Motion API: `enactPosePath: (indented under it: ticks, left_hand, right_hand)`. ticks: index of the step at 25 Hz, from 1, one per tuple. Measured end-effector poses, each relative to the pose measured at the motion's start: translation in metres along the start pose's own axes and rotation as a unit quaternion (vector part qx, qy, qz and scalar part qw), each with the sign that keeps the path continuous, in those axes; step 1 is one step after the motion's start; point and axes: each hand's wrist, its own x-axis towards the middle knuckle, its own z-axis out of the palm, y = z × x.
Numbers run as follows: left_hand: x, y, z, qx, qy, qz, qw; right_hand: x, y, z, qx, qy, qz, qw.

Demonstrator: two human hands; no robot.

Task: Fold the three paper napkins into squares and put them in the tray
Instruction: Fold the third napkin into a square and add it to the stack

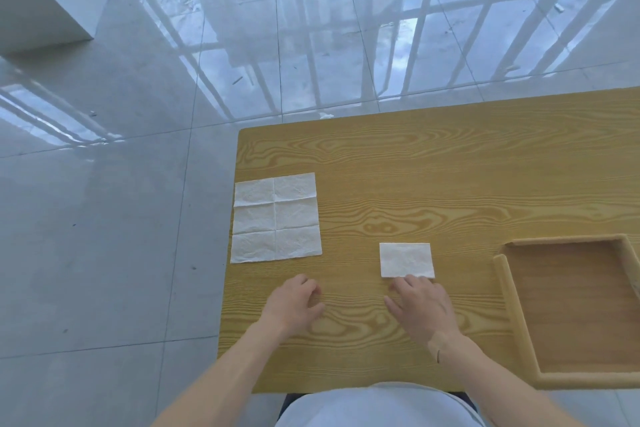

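A small folded white napkin [406,259] lies flat near the middle of the wooden table [415,166]. My right hand [420,308] rests just below it, fingers spread, fingertips touching its near edge. A larger unfolded white napkin [276,217] with crease lines lies flat at the table's left edge. Below it and apart from it, my left hand [294,303] hovers with fingers loosely curled, holding nothing. The wooden tray [512,308] stands at the right with nothing visible inside; its right side runs out of view.
The table's left edge borders a glossy grey tiled floor [138,149]. A white block [41,0] stands on the floor at the far left. My torso in a light shirt [377,406] is at the table's near edge.
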Motion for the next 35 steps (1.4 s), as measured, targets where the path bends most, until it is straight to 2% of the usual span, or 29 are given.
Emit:
enactPosePath:
  ticks: [5, 13, 21, 27, 35]
  left_hand:
    - [-0.021, -0.069, -0.015, 0.057, -0.005, 0.010, 0.998]
    - [-0.023, -0.152, -0.038, 0.088, 0.016, 0.031, 0.995]
    - [0.004, -0.178, -0.061, 0.080, 0.104, 0.040, 0.991]
    - [0.021, -0.179, -0.067, 0.083, 0.129, 0.046, 0.987]
    - [0.016, -0.173, -0.060, 0.101, 0.178, 0.071, 0.976]
  right_hand:
    - [0.016, -0.065, 0.013, -0.002, -0.039, -0.029, 0.999]
    - [0.053, -0.134, 0.022, -0.044, -0.023, -0.049, 0.998]
    - [0.086, -0.151, 0.017, -0.068, 0.007, -0.054, 0.996]
    - [0.099, -0.151, 0.018, -0.082, 0.014, -0.041, 0.996]
    - [0.089, -0.149, 0.029, -0.057, 0.092, -0.076, 0.991]
